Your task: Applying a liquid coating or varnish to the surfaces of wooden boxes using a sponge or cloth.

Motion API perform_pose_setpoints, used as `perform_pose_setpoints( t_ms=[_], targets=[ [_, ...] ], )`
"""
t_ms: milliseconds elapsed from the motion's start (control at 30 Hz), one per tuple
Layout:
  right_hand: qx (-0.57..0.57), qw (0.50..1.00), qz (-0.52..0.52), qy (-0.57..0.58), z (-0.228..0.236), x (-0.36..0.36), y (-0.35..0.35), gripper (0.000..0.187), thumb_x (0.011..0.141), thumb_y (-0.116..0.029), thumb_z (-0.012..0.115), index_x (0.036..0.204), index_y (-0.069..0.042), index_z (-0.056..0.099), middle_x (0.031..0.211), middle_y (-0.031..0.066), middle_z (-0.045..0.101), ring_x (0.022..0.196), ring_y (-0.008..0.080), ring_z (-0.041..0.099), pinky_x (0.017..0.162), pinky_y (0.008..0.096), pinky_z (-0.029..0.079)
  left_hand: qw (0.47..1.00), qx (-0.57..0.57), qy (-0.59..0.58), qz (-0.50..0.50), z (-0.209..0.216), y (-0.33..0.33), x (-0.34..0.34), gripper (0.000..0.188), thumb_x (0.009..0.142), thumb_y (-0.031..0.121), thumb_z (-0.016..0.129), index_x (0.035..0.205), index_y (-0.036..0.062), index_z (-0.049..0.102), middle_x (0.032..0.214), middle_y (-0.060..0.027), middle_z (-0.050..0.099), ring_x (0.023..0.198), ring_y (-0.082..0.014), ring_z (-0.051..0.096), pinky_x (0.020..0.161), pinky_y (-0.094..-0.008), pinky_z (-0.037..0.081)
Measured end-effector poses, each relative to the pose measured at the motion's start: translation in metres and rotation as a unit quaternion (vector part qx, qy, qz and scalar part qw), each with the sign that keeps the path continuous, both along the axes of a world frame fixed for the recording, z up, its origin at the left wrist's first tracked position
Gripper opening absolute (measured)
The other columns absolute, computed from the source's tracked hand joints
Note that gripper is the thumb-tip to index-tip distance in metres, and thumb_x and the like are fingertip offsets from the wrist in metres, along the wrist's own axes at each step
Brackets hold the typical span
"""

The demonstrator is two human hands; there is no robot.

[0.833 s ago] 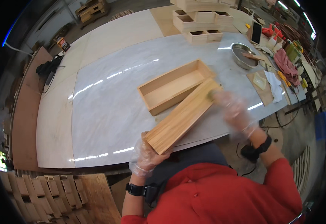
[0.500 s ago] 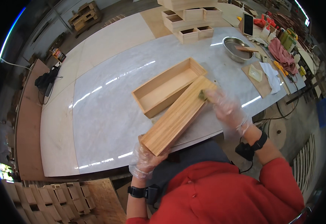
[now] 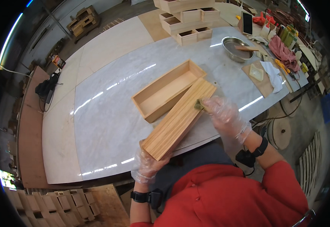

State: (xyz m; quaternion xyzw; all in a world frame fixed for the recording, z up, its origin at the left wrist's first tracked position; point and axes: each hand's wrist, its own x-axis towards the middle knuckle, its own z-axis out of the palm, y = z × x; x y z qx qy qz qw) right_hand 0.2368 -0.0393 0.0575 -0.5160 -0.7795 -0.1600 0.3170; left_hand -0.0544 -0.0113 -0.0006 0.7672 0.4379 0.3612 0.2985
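My left hand (image 3: 151,165), in a clear plastic glove, grips the near end of a long wooden box (image 3: 180,118) that is tilted with its flat grained face up. The box's far end rests by an open wooden box (image 3: 168,90) on the table. My right hand (image 3: 225,115), gloved alike, pinches a small dark-green pad (image 3: 199,105) against the upturned face, near its right edge. The face looks darker and more yellow than the pale open box. The fingertips of my left hand are partly hidden under the box.
Stacked pale wooden boxes (image 3: 187,28) stand at the table's far side. A round metal bowl (image 3: 237,50) with a flat wooden stick across it sits far right, near a phone (image 3: 247,24), a white cloth (image 3: 272,75) and a pink cloth (image 3: 284,49). More boxes (image 3: 55,206) lie lower left.
My right hand has slid the pad a little toward me along the box's face. The whole view has shifted slightly; my left hand keeps its hold.
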Motion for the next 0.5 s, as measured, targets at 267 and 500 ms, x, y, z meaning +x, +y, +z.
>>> perform_pose_setpoints(
  t_ms=[267,500],
  targets=[
    [-0.126,0.984,0.111,0.058,0.025,-0.045,-0.023,0.045,0.074,0.000,0.059,0.120,-0.001,0.058,0.092,0.0141,0.063,0.070,0.0304,0.058,0.057,0.0418,0.047,0.993,0.069,0.053,-0.077,0.007,0.006,-0.002,0.059,0.065,0.038,0.085,0.100,-0.0005,0.056,0.087,-0.0163,0.064,0.074,-0.0362,0.064,0.062,-0.0397,0.051],
    [-0.040,0.987,-0.116,-0.099,-0.011,0.034,0.006,0.046,0.078,-0.003,0.055,0.124,0.002,0.057,0.096,0.0157,0.063,0.077,0.0285,0.062,0.059,0.0386,0.049,0.998,0.033,0.054,-0.002,0.005,-0.001,0.001,0.060,0.062,0.035,0.086,0.105,0.0038,0.058,0.091,-0.0141,0.063,0.079,-0.0337,0.063,0.068,-0.0408,0.051]
  ],
)
